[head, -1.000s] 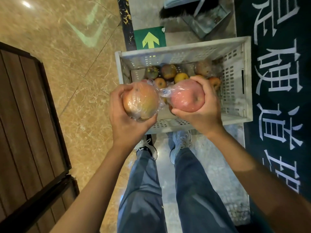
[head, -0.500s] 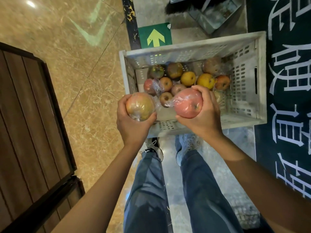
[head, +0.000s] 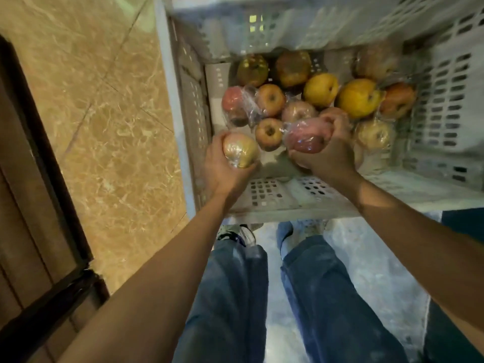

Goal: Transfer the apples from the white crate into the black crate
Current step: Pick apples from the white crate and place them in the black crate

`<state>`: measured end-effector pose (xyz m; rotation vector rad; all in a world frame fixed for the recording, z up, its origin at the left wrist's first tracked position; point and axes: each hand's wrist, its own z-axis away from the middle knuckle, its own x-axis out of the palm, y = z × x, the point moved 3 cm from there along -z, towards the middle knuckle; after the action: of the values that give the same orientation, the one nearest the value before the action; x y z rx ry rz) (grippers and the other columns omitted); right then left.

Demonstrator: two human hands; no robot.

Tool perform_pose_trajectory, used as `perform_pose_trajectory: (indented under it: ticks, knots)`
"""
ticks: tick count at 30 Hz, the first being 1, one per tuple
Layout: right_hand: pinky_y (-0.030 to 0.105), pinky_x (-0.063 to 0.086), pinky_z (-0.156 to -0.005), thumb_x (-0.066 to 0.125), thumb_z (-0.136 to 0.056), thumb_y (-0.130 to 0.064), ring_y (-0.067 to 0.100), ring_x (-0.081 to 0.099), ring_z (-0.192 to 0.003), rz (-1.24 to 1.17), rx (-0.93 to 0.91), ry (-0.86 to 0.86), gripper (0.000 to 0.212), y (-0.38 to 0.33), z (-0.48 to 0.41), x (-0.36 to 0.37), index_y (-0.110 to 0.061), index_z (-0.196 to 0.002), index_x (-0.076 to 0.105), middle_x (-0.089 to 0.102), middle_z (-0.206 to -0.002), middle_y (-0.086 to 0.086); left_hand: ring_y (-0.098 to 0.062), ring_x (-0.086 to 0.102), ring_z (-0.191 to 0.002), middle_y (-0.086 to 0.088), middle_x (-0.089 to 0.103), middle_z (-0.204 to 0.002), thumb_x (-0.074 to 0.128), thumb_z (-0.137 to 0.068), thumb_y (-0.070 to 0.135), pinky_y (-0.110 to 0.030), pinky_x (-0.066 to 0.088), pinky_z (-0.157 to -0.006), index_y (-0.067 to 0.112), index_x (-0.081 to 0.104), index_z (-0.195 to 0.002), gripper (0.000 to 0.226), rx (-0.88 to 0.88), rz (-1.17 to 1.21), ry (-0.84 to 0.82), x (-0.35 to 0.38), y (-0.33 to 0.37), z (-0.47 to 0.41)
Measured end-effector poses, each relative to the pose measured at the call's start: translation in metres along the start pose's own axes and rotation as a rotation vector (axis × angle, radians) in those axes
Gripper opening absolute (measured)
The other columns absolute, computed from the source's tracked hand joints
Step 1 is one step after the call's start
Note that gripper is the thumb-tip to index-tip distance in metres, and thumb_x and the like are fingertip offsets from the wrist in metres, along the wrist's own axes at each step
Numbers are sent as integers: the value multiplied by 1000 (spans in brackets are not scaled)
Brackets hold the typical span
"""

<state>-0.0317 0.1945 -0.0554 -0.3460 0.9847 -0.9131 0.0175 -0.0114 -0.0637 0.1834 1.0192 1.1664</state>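
Here, left hand (head: 222, 172) gripping pale apple (head: 239, 150), right hand (head: 331, 157) gripping red apple (head: 306, 136), both inside white crate (head: 445, 113).

The white crate (head: 275, 195) stands open above, slotted walls closing all four sides; apples (head: 319, 90) crowd its far and right floor, leaving bare floor (head: 271, 162) only along the near wall, between left hand (head: 220, 169) and right hand (head: 330, 158), each gripping an apple.

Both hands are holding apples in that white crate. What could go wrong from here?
The left hand holds a yellow-red apple in clear plastic wrap, the right hand a red wrapped apple; slick wrap could slip and the fruit bruise on the apples below. Both hands are inside the white perforated plastic crate; they might knock its wall lifting out.
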Motion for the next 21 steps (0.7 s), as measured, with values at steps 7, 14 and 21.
perform_pose_trajectory:
  ticks: [7, 14, 21]
  knots:
    - [30, 44, -86, 83, -59, -31, 15, 43, -111, 42, -11, -30, 83, 36, -27, 21, -20, -127, 38, 41, -128, 3, -20, 53, -103, -2, 51, -122, 84, -57, 39, -24, 42, -70, 32, 41, -122, 78, -252, -22, -84, 51, -46, -36]
    - [27, 44, -86, 85, -58, -32, 14, 45, -112, 96, -4, -99, 86, 61, -41, 28, -23, -128, 36, 45, -130, 2, -28, 51, -111, -8, 47, -125, 83, -61, 38, -44, 48, -93, 28, 38, -126, 79, -237, -201, -181, 66, -59, -64]
    - [36, 47, -90, 84, -57, -33, 17, 45, -114, 90, 9, -76, 81, 72, -49, 31, -25, -123, 38, 44, -130, 3, -31, 47, -117, -10, 40, -132, 82, -67, 31, -39, 41, -95, 24, 36, -129, 78, -199, -284, -220, 79, -76, -62]
